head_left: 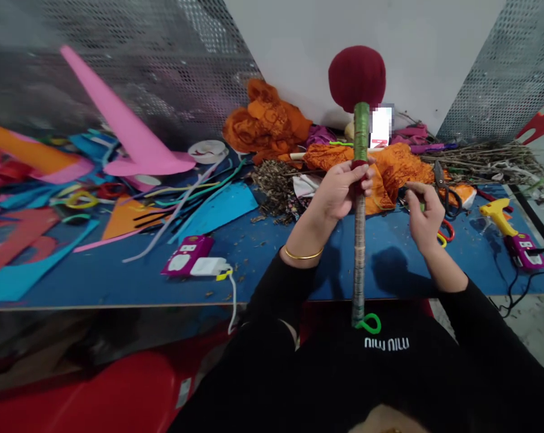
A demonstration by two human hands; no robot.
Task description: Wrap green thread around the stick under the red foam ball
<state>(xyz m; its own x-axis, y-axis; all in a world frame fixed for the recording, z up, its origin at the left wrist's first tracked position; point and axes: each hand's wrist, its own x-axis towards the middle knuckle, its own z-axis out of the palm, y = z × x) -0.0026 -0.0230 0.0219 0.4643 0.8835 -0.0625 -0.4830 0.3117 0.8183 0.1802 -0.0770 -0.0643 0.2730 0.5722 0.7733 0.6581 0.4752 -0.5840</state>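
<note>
Near the middle, my left hand (335,189) is wrapped round a long wrapped stick (359,246). The stick stands close to upright, green near the top, dark red at my fingers and greyish below. A round dark red cloth ball (357,78) tops it, and a green loop (372,323) sits at its lower end against my black shirt. Off to the right, my right hand (426,216) is raised over the table with fingertips pinched together. What those fingers hold, if anything, is too small to make out. Beside it lie dark-handled scissors (448,189).
Orange cloth (384,171) and dry twigs (488,162) lie behind my hands. At right are a yellow glue gun (500,215) and a purple box (525,251). A pink cone (118,120), coloured strips and another purple box (188,255) are at left. A lit phone (381,126) leans at the back.
</note>
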